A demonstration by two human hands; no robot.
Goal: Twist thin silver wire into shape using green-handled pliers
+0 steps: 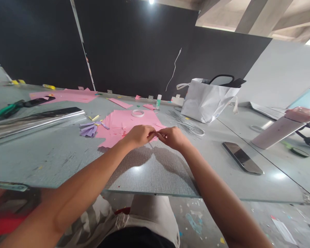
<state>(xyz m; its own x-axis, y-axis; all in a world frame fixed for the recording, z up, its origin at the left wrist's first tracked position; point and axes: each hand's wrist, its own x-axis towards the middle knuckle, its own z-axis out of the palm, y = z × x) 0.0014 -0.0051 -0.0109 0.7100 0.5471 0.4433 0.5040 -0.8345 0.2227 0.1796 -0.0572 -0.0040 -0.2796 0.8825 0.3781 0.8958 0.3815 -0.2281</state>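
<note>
My left hand (141, 135) and my right hand (172, 137) meet fingertip to fingertip above the near edge of a pile of pink paper (112, 121). Both are closed in a pinch. What lies between the fingers is too small and too hidden to make out. On the pile rests a roll of white tape (137, 113). To its left is a gathered purple paper piece (88, 129). Just right of my hands, a bundle of thin wires (187, 124) lies on the grey table (155, 174).
A white bag (206, 100) stands at the back right, with a glue stick (158, 102) left of it. Further right are a phone (242, 157) and a pink bottle (276, 131). A shiny film roll (41, 122) and green-handled scissors (9, 109) lie at left.
</note>
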